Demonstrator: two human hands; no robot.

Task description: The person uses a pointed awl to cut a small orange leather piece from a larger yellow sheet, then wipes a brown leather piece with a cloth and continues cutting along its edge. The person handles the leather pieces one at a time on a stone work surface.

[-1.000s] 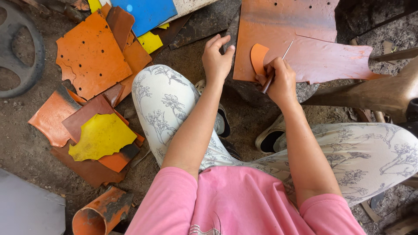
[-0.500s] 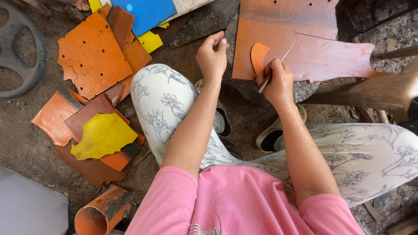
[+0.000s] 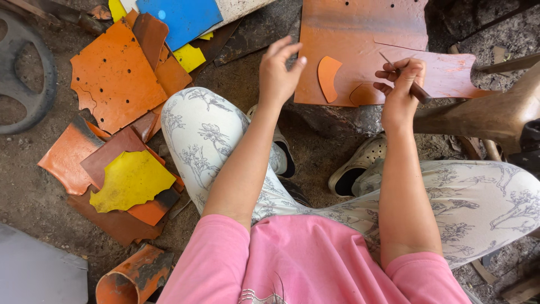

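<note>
Cutting shapes from an orange sheet
Right hand [image 3: 400,93] clamped on a thin awl-like tool [image 3: 406,80] over the orange sheet [image 3: 365,39]; left hand [image 3: 279,72] hovers with fingers loosely spread beside the curved orange cutout [image 3: 328,77] near the sheet's lower edge.

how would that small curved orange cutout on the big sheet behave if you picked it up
The curved orange cutout looks thin and flat, so probably light and somewhat bendy. It lies loose on the brown sheet, so a push would likely slide it rather than roll it. Being so flat, it may need lifting by an edge.
</note>
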